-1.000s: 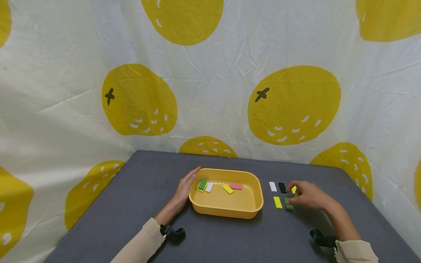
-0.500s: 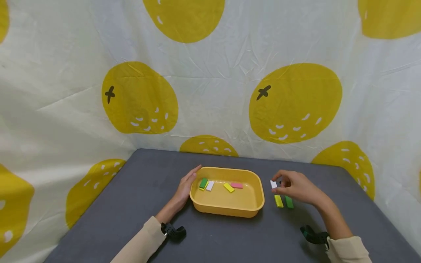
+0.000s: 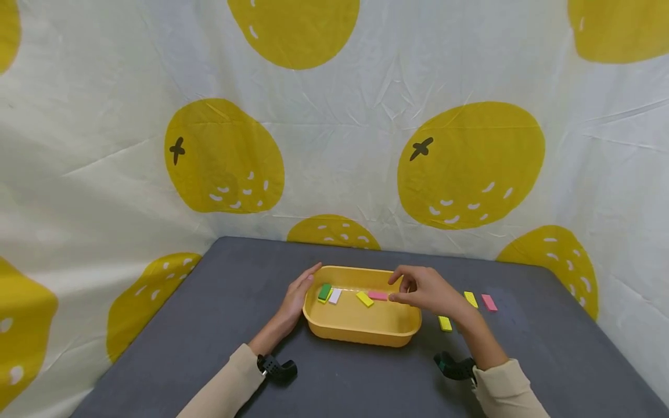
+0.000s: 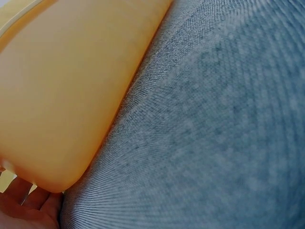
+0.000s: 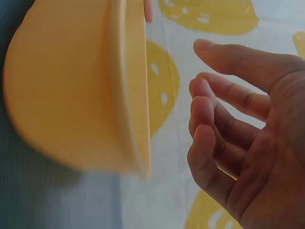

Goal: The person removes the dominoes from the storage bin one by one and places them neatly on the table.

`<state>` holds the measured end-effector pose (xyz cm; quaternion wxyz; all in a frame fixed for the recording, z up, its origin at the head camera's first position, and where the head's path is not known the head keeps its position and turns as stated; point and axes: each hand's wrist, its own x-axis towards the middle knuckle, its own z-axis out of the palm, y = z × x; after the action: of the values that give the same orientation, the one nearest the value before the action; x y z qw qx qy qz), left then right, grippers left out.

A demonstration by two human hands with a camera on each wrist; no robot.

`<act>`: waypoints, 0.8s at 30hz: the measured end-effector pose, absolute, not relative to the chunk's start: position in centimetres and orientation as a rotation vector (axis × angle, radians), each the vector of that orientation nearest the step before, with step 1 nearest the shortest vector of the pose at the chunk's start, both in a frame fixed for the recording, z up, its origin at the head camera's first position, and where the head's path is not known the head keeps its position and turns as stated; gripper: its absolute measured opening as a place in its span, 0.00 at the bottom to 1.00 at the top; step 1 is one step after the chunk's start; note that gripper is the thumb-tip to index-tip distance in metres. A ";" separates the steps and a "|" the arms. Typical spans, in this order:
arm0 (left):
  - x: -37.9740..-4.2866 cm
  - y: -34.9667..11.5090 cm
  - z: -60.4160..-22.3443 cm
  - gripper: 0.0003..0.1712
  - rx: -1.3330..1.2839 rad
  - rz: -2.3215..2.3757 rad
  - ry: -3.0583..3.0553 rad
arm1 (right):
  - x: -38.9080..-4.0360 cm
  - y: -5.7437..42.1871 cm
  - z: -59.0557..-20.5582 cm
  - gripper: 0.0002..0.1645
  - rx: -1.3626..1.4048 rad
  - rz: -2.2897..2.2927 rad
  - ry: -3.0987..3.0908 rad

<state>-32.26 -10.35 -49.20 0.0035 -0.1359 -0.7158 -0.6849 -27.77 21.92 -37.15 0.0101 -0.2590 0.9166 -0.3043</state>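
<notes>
My left hand (image 3: 290, 301) lies along the left wall of a yellow plastic tub (image 3: 360, 335), its straight fingers touching the outside near the rim. Over the tub's right side is my right hand (image 3: 425, 290), thumb and fingers apart; the right wrist view shows nothing between them. Inside the tub lie a green block (image 3: 324, 291) on a yellow one, a white block (image 3: 335, 296), a yellow block (image 3: 364, 299) and a pink block (image 3: 378, 295). On the table, a yellow block (image 3: 445, 324) shows partly beside my right forearm, which hides the spots around it.
Farther right on the grey table (image 3: 366, 383) lie another yellow block (image 3: 471, 299) and a pink block (image 3: 489, 302). A white curtain (image 3: 340, 157) printed with yellow fruit hangs behind and to the sides. Both wrists wear black straps (image 3: 277, 370).
My right hand has gone left from the blocks on the table to above the tub. The white block it pinched half a second ago is no longer visible in it. My left hand stays put.
</notes>
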 end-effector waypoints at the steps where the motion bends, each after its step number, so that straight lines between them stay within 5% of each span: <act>1: -32.3 -10.4 -49.2 0.28 -0.428 -2.147 -2.243 | -27.9 21.3 -37.2 0.20 -0.808 -0.957 2.857; 10: -32.3 -10.4 -49.2 0.28 -0.419 -2.156 -2.244 | -29.4 16.1 -38.1 0.19 -0.775 -1.031 2.814; 24: -32.3 -10.2 -48.9 0.27 -0.387 -2.150 -2.239 | -32.1 10.3 -41.1 0.24 -0.309 -1.116 2.783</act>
<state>-32.31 -10.16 -48.90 0.0067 -0.1236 -0.7158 -0.6873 -32.13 10.33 -41.13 0.0635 -0.1024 0.9215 -0.3693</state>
